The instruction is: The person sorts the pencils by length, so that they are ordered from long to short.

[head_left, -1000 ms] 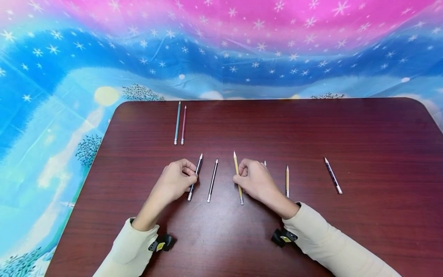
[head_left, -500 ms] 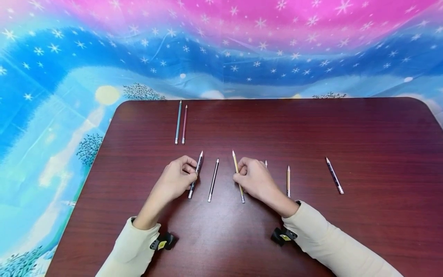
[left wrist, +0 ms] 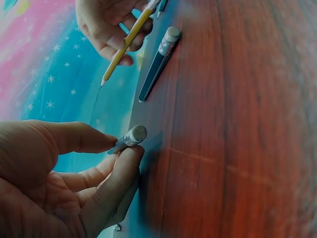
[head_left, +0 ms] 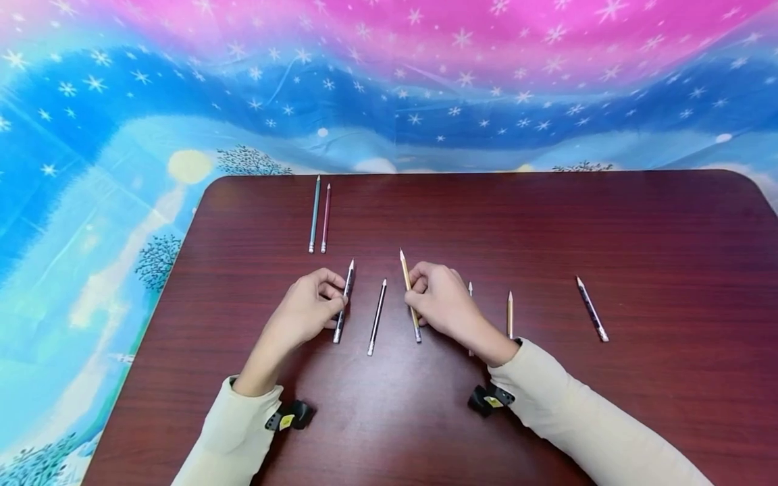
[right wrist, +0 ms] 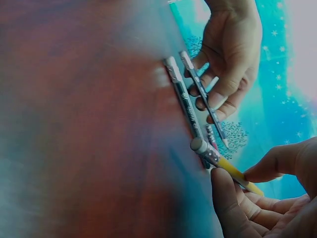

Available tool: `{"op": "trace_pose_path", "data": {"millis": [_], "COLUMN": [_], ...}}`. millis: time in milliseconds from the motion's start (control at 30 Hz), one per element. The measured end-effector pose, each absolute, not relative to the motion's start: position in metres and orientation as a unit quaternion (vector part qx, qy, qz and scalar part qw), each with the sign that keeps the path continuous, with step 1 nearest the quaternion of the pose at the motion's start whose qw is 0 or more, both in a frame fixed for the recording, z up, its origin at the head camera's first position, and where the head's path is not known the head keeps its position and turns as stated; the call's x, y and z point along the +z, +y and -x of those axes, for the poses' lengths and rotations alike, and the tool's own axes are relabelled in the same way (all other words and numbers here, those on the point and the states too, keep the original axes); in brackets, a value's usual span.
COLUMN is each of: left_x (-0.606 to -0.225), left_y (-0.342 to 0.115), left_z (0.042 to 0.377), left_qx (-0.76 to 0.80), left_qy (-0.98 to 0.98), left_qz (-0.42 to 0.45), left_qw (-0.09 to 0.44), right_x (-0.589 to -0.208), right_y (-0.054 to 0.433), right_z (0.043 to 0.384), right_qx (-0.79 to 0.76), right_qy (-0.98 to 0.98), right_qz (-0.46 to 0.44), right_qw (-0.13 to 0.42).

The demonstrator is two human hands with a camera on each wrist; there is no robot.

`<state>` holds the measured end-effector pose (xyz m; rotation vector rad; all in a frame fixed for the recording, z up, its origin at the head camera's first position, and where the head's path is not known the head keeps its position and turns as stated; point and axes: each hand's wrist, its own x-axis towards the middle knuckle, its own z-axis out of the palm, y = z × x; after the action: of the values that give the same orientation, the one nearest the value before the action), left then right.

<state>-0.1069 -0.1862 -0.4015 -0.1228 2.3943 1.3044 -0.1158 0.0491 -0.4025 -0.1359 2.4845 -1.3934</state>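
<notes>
My left hand pinches a dark pencil between thumb and fingers, its sharpened tip pointing away from me. In the left wrist view, the eraser end of that pencil pokes out past the fingertips, above the table. A yellow pencil is pinched in my right hand, tilted with its tip up and left. Between the hands another black pencil lies on the table. Partly hidden under the right hand and wrist is a further pencil, only its ends showing.
A teal pencil and a dark pink pencil lie side by side at the back left of the brown table. To the right are an orange-yellow pencil and a dark patterned pencil. A printed cloth hangs behind.
The right hand has moved away from the body and slightly left, carrying the yellow pencil. The left hand has shifted a little away from the body with the dark pencil.
</notes>
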Motion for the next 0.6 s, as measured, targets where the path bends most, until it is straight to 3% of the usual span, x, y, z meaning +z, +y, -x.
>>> {"op": "trace_pose_path", "data": {"millis": [367,600], "left_x": [-0.402,-0.402], "left_y": [-0.19,-0.193], "left_z": [0.109,0.109], "left_qx": [0.487,0.492], "left_qy": [0.847,0.844], "left_qz": [0.038,0.044], "left_qw": [0.208,0.208], "right_x": [-0.386,-0.385], "right_y": [0.026,-0.001], "right_z": [0.156,0.183], "right_qx": [-0.525,-0.589], "right_qy": [0.828,0.779], "right_qz": [0.064,0.018], "right_qw": [0.186,0.214]}}
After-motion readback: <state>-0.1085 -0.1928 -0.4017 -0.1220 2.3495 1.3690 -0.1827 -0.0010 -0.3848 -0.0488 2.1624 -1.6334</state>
